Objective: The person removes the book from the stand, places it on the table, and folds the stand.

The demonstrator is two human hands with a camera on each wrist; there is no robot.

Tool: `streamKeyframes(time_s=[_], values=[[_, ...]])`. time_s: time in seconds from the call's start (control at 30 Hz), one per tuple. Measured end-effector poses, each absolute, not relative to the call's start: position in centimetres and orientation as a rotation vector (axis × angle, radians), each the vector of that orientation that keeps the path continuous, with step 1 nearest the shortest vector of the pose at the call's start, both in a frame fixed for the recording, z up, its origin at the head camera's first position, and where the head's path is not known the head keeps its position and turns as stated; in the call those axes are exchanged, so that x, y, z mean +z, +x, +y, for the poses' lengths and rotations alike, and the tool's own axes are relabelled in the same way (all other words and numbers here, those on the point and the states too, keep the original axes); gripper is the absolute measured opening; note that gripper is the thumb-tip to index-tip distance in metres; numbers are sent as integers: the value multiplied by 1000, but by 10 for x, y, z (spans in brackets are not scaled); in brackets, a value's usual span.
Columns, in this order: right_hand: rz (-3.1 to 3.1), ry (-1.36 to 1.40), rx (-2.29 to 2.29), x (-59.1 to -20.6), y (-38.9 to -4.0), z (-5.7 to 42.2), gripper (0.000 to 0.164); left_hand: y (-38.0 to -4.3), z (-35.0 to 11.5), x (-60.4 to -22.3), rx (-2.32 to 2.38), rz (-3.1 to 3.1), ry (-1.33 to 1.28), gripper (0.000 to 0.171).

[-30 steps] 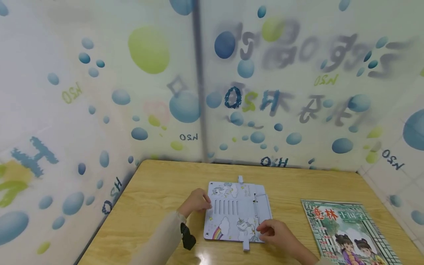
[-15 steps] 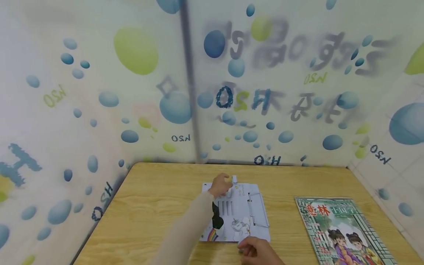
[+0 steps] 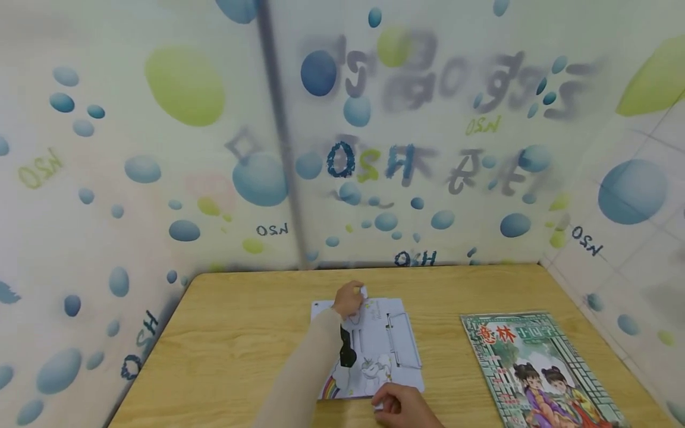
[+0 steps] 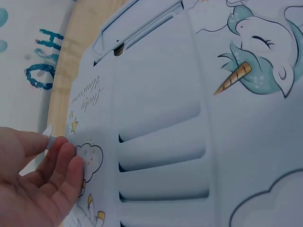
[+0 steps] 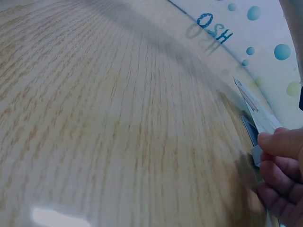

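Observation:
A pale bookstand (image 3: pixel 374 339) with unicorn, cloud and rainbow drawings lies flat on the wooden table. It has a row of slots and a wire frame on its right part. My left hand (image 3: pixel 348 299) reaches across it and pinches the small white tab (image 3: pixel 364 292) at the far edge. In the left wrist view that hand (image 4: pixel 42 175) has its thumb and forefinger at the tab, beside the printed panel (image 4: pixel 158 90). At the near edge my right hand (image 3: pixel 402 406) pinches the other tab (image 3: pixel 379 406), seen also between thumb and curled fingers (image 5: pixel 279 182) in the right wrist view.
A magazine (image 3: pixel 540 362) with two drawn figures on its cover lies to the right of the bookstand. Walls with printed blue and green bubbles (image 3: pixel 262 180) enclose the table (image 3: pixel 241 339) at the back and sides.
My left hand has moved from the bookstand's left edge up to the far tab and taken hold of it. My right hand has shifted left onto the near tab. The head view has turned right.

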State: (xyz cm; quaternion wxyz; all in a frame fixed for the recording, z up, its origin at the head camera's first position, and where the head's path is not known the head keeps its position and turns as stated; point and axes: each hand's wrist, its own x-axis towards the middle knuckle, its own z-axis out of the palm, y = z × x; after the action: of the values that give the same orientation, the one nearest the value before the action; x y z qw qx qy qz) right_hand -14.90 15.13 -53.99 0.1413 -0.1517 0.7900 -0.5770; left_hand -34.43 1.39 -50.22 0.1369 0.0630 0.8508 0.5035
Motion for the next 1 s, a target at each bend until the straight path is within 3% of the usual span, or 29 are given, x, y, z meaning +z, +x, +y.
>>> streamKeyframes(time_s=[0.47, 0.77, 1.0], values=[[2503, -325, -1659, -535, -158, 145, 11, -341, 12, -509, 1487, 2496, 243, 24], [2478, -394, -1638, -538, -166, 145, 8, -333, 4, -511, 1466, 2556, 287, 25], [2484, -489, -1565, -529, -170, 172, 9, -332, -9, -512, 1460, 2468, 376, 30]])
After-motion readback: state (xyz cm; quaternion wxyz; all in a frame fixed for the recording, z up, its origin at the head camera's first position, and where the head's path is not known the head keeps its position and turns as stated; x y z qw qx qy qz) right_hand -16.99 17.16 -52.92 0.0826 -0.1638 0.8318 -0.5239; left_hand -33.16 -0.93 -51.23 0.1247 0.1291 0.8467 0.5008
